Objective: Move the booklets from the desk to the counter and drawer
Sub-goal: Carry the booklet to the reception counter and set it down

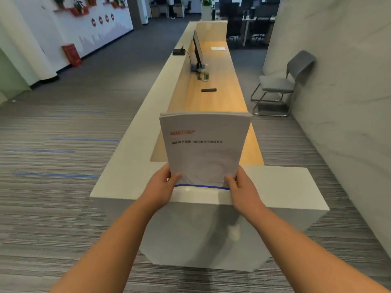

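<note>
A stack of white booklets [203,149] with a red logo and a blue bottom stripe stands nearly upright, its lower edge resting on the white counter [281,187]. My left hand [163,185] grips its lower left corner. My right hand [243,187] grips the lower right corner. Behind the booklets runs the lower wooden desk [220,98], partly hidden by them. No drawer is in view.
On the desk lie a small black bar [208,90], a monitor [197,50], a small green container [206,76] and a sheet of paper [218,48]. A black box [178,52] sits on the counter ledge. A grey chair [281,83] stands by the right wall. Striped carpet lies all around.
</note>
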